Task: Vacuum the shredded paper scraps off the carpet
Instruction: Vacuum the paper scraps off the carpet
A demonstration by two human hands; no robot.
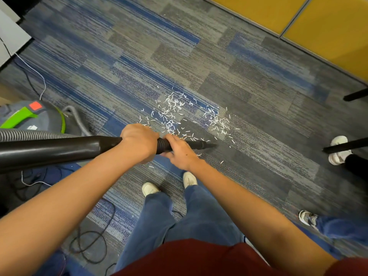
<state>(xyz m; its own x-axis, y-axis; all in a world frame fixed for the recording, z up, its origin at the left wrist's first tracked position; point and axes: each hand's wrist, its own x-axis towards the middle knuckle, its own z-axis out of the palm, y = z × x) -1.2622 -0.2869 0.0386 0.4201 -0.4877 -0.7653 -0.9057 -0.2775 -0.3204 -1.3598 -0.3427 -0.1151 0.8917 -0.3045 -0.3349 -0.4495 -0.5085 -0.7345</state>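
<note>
The wand (59, 150) is gripped with both hands, and that looks deliberate. The left hand (139, 142) is wrapped over the tube just behind the nozzle (201, 145), likely to carry the weight. The right hand (180, 152) is curled round the nozzle's ribbed collar, fingers over the top and thumb beneath, likely to steer the tip.

The nozzle is held low and slanted, tip at or just above the carpet (258, 136); contact cannot be told. That way suction can be brought right to the scraps (173, 112). These are spread just beyond the nozzle, with a few beside its tip and a few on its near side. Nearly all of them, it is judged, are not yet lifted. The vacuum (33, 118) is parked well behind the nozzle, and its hose (29, 135) is looped across with enough slack for reach.

Now the count: one wand, one nozzle, one vacuum, two hands. The scraps are too many to be counted, but two loose clusters are made out. Four shoes are seen: the wearer's pair (149, 189) on the near side of the nozzle, and two other shoes (338, 150) well past its tip.
</note>
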